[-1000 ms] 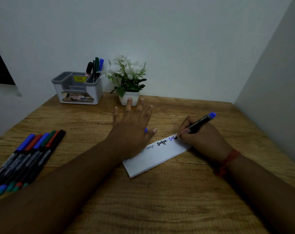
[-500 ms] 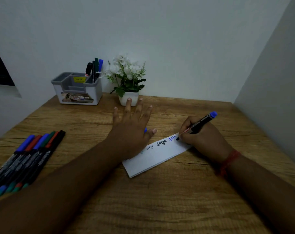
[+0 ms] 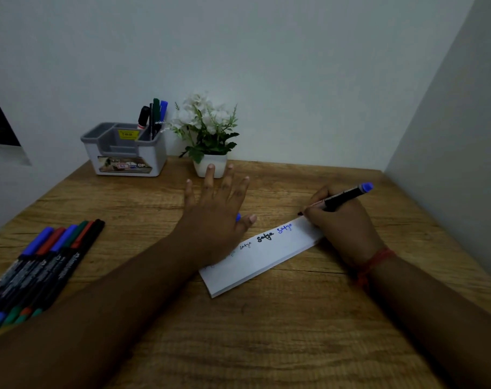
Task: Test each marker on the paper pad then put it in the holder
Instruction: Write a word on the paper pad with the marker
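While pinching a blue marker (image 3: 342, 197) with tip just off the paper pad's (image 3: 262, 259) far end, right hand (image 3: 341, 223); left hand (image 3: 217, 211) spread flat, pressing pad onto table (image 3: 266, 332); holder (image 3: 126, 150) at back.

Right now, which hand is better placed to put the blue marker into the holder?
The right hand: it already grips the blue marker. The left hand lies flat on the paper pad, although the holder stands on the left.

Head-worn view, forward and down, close over desk (image 3: 266, 346)
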`<state>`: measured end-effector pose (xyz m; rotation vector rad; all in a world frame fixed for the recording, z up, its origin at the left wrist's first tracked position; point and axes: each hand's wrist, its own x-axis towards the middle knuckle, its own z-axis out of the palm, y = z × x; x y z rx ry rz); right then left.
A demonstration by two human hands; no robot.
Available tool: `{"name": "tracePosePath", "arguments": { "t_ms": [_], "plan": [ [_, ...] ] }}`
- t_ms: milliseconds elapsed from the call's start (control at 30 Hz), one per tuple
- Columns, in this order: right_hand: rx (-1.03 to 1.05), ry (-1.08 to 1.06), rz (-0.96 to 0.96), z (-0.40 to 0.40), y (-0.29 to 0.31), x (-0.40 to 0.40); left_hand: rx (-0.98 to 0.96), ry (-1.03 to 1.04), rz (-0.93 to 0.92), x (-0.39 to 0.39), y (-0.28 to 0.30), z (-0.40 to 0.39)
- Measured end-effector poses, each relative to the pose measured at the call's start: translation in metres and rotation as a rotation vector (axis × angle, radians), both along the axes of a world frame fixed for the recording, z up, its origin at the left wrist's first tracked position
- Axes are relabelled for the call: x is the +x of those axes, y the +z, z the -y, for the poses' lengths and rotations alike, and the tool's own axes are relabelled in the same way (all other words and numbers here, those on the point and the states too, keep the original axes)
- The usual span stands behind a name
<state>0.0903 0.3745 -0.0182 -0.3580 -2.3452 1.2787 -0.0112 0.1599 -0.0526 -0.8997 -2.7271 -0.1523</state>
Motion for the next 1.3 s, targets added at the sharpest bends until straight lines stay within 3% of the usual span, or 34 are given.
{"name": "tracePosePath", "arguments": {
  "t_ms": [133, 367, 667, 967, 1133, 1300],
  "plan": [
    [-0.188, -0.094, -0.164, -0.005, 0.004, 0.002, 0.014, -0.015, 0.004, -0.001, 0.000, 0.000],
    [-0.140, 0.027, -0.233, -0.005, 0.006, 0.006, 0.040, 0.000, 0.045, -0.007, 0.013, 0.008],
    [-0.111, 0.217, -0.200, 0.006, 0.008, 0.016, -0.055, -0.098, 0.309, -0.019, 0.029, 0.037],
    [-0.152, 0.282, -0.139, 0.010, 0.009, 0.019, 0.135, -0.205, 0.196, -0.016, 0.034, 0.033],
    [-0.144, 0.348, -0.101, 0.012, 0.010, 0.019, 0.444, -0.219, 0.328, -0.006, 0.033, 0.024],
    [-0.275, 0.408, -0.141, 0.011, 0.011, 0.019, 0.532, -0.245, 0.326, 0.001, 0.036, 0.019]
  ]
}}
